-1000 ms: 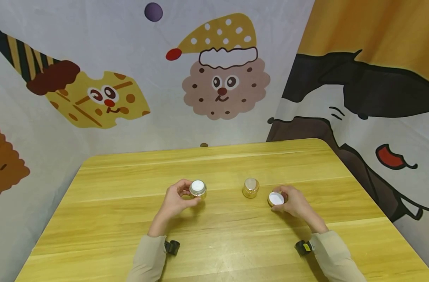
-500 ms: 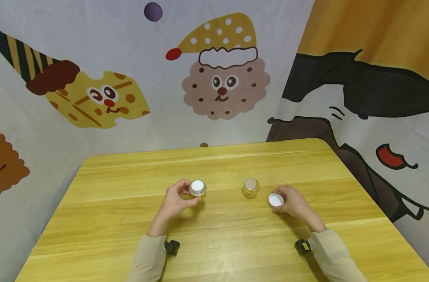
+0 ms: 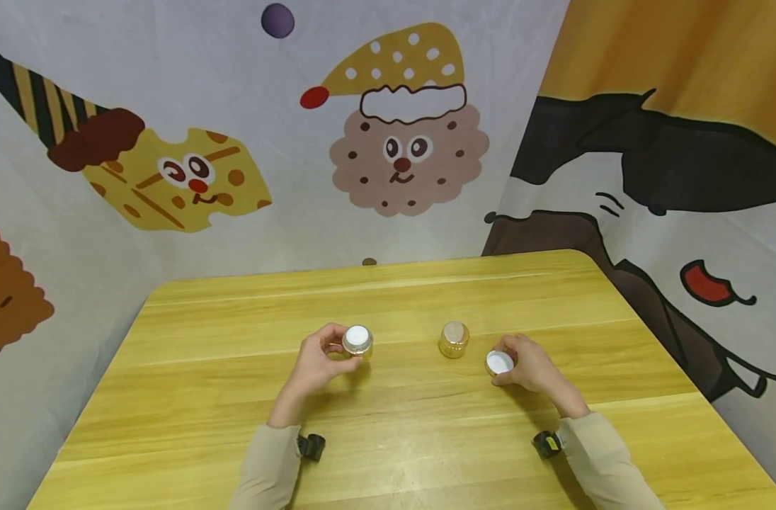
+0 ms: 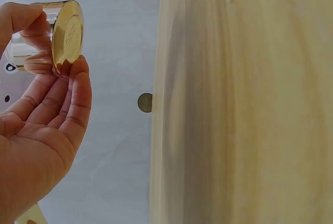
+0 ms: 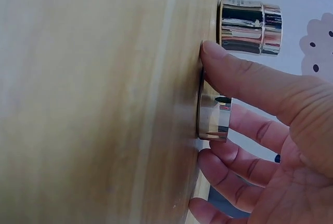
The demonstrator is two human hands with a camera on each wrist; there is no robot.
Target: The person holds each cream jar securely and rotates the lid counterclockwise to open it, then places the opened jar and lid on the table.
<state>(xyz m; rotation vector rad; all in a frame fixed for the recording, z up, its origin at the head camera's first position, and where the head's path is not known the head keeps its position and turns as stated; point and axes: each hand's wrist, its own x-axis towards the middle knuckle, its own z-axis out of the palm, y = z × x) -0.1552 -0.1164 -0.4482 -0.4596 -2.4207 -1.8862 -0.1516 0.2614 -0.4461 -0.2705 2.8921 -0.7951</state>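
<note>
On the left in the head view, my left hand (image 3: 318, 360) grips a small gold cream jar (image 3: 357, 343) between thumb and fingers. Its lid is off and a white surface shows at the top. The left wrist view catches the gold base of this jar (image 4: 68, 33), held above the table. My right hand (image 3: 529, 363) pinches a gold lid (image 3: 499, 363) by its rim, white inside facing up. From the right wrist, the lid (image 5: 213, 117) lies flat against the tabletop. Between the hands stands a second gold jar (image 3: 454, 340), with its lid on.
A wood-grain table (image 3: 388, 439) with rounded far corners carries everything. Behind it hangs a pale cloth (image 3: 286, 234) printed with cartoon figures. A small black camera sits at each wrist, the left camera (image 3: 311, 448) and the right camera (image 3: 546, 445).
The right hand has shifted very slightly toward the near side, and the lid has come down a little with it. The left hand, its jar and the standing jar look unmoved.
</note>
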